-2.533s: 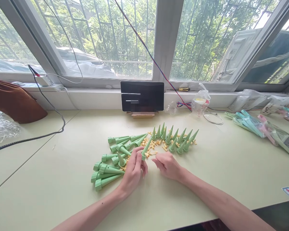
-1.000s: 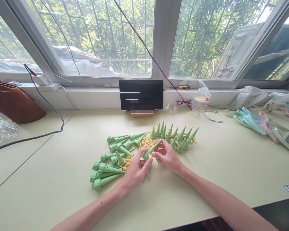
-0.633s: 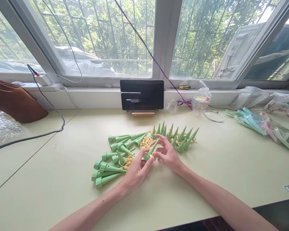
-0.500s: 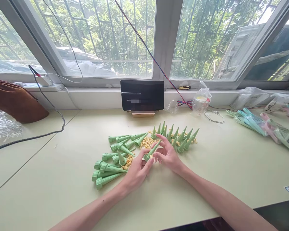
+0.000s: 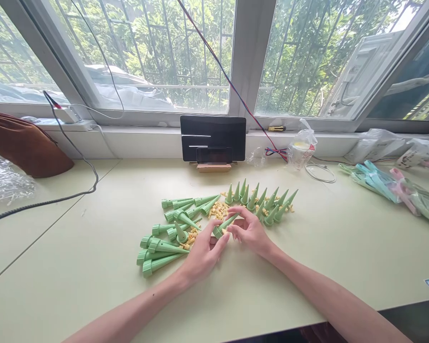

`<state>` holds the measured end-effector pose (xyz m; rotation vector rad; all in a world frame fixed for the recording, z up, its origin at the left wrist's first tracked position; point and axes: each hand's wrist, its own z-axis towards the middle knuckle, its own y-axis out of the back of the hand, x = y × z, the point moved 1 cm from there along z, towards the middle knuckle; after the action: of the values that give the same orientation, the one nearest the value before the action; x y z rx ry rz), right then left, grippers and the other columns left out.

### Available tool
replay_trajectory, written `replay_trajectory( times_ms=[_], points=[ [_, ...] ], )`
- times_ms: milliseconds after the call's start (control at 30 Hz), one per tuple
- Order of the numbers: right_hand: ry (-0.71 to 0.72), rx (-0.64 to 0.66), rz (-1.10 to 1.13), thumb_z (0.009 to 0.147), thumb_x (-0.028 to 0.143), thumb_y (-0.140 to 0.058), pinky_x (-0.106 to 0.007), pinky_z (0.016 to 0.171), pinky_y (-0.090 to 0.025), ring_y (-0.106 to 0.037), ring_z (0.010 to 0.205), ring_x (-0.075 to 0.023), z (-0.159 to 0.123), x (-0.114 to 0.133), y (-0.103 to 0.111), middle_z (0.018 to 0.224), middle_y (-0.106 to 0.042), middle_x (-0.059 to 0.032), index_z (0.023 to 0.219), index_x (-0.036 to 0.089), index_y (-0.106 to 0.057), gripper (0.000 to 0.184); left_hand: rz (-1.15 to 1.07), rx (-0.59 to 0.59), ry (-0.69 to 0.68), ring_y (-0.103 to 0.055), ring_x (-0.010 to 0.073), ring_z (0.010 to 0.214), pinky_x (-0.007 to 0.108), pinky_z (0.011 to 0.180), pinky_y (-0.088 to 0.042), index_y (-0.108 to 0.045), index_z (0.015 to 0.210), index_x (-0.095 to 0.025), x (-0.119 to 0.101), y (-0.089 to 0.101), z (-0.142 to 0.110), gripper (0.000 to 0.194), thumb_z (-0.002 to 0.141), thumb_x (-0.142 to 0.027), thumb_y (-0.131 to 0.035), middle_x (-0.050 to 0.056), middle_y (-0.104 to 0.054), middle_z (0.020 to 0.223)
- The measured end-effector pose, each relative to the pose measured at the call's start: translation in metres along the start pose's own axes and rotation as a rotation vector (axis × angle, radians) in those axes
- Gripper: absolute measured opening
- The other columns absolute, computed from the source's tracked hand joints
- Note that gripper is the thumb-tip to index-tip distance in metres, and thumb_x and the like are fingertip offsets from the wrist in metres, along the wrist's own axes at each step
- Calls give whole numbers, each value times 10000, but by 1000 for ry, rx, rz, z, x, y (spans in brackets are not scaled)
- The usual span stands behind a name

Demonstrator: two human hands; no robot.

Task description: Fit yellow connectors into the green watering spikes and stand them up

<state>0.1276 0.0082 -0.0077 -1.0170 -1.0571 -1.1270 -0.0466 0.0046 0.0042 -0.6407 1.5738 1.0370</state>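
Observation:
My left hand (image 5: 205, 247) is closed around the wide ribbed end of a green plastic watering spike (image 5: 221, 227), its tapered tip slanting up to the right. A small yellow valve (image 5: 224, 232) shows at the side of that spike. My right hand (image 5: 250, 232) is bent toward it, thumb and fingers pinching at the valve and by the tip; the exact contact is partly hidden. Left of my hands several green spikes (image 5: 164, 246) lie on their sides. Loose yellow valves (image 5: 219, 209) are heaped beyond my fingers. Several spikes (image 5: 270, 216) stand upright at the right.
The pale table (image 5: 93, 247) runs along a window sill. At the back stands a dark tablet (image 5: 213, 133) on a holder. Farther right are a bagged cup (image 5: 300, 150), a coiled white cable (image 5: 321, 173) and packaged items (image 5: 375, 178). A black cable (image 5: 64, 198) and brown bag (image 5: 25, 143) occupy the left.
The spike in my left hand leans lower, and my right fingers have come down over its tip. The camera view has shifted slightly.

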Motion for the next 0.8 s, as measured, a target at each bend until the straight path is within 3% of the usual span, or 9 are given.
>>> replay_trajectory(
  times_ms=[467,700,800],
  points=[
    [-14,-4,-102,810,356,-724,-235,504,-495,-545,550,-74,-1,5,-1,1046,-628,-38,1001,215,-635,254,32,0,-26,-484,120,496,228,496,-370,-437,1190,-212,-8,1,-2,362,950,-481,-467,-81,-459,583],
    [-64,49,-199,866,414,-668,-237,489,-428,-515,508,-112,-3,5,0,656,-569,30,1058,204,-604,292,55,4,-26,-474,122,492,234,497,-357,-418,1177,-216,-5,0,-2,353,962,-495,-430,-88,-437,575],
    [-49,53,-229,876,438,-655,-245,501,-419,-506,496,-117,-3,4,0,609,-538,44,1059,197,-597,309,56,9,-31,-478,125,500,235,500,-353,-428,1175,-220,-3,1,-2,349,961,-496,-435,-85,-443,579]
  ],
)
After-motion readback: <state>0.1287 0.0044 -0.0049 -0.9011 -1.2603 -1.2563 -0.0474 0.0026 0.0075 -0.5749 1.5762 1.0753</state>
